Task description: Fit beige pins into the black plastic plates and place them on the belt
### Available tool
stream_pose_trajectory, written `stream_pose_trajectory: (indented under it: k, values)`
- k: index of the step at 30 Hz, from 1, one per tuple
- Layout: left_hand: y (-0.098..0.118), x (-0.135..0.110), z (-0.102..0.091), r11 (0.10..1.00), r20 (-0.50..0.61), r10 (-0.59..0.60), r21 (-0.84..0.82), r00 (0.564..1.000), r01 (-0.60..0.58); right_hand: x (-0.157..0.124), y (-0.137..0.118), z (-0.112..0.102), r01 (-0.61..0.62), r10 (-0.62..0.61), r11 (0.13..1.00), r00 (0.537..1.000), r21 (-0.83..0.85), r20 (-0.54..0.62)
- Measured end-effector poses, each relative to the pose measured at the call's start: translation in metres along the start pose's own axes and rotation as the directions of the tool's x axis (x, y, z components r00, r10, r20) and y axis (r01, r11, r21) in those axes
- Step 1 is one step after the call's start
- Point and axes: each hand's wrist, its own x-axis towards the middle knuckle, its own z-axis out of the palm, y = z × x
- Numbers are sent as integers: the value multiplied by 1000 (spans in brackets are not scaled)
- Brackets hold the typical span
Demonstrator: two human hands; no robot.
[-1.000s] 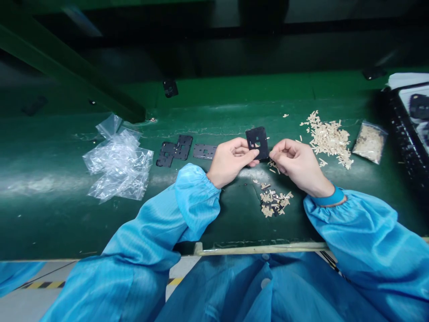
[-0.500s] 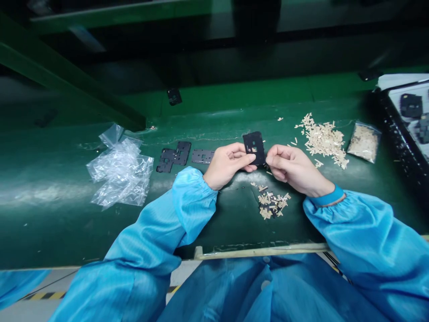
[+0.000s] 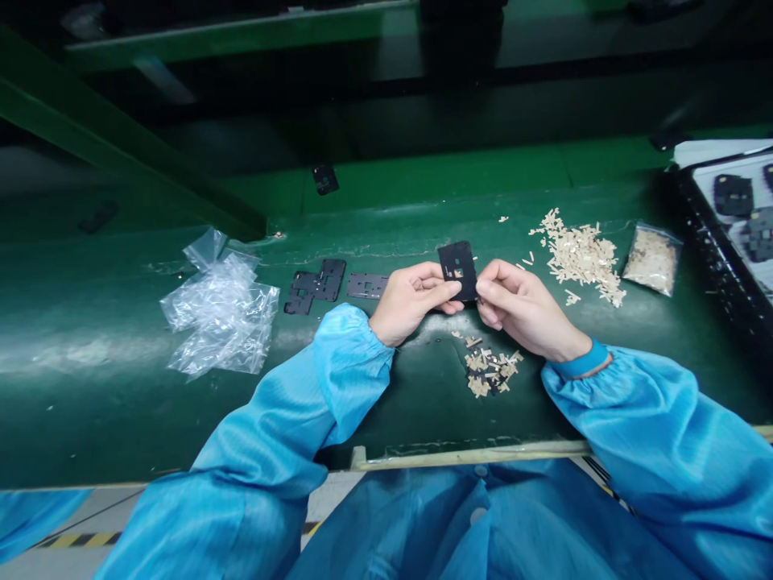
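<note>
A perforated black plate (image 3: 457, 271) is gripped between the left hand (image 3: 412, 302) and the right hand (image 3: 522, 310), above a green bench top (image 3: 90, 403). A small heap of beige strips (image 3: 486, 372) lies just below the hands; a larger heap (image 3: 578, 258) lies to the right, beside a filled clear bag (image 3: 652, 259). Two black plates (image 3: 314, 286) and crumpled plastic film (image 3: 221, 310) are seen at left.

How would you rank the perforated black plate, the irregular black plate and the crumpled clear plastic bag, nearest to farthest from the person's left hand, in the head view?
1. Perforated black plate: just left of the left hand.
2. Irregular black plate: next along to the left.
3. Crumpled clear plastic bag: farthest left.
</note>
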Motion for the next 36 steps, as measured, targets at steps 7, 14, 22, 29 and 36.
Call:
stream_pose_trajectory:
  k: [7, 14, 22, 29, 36]
  values:
    - [4, -2, 8, 995, -4, -36, -91, 999, 35, 2, -2, 4, -51, 51, 989, 999, 138, 3]
    - [2, 2, 10, 982, -117, 137, -113, 984, -150, 1, -2, 2, 26, -20, 999, 988, 38, -154]
    - [-4, 2, 7, 986, -75, 135, -84, 988, -141, 1, -6, 3, 11, 6, 992, 990, 124, -139]
    - [-3, 2, 7, 990, -83, 119, -61, 989, -124, -2, -4, 2, 28, -19, 995, 995, 95, -97]
    - [-8, 2, 7, 980, -88, 146, -125, 985, -157, -1, 0, 5, 36, -28, 992, 998, 125, -64]
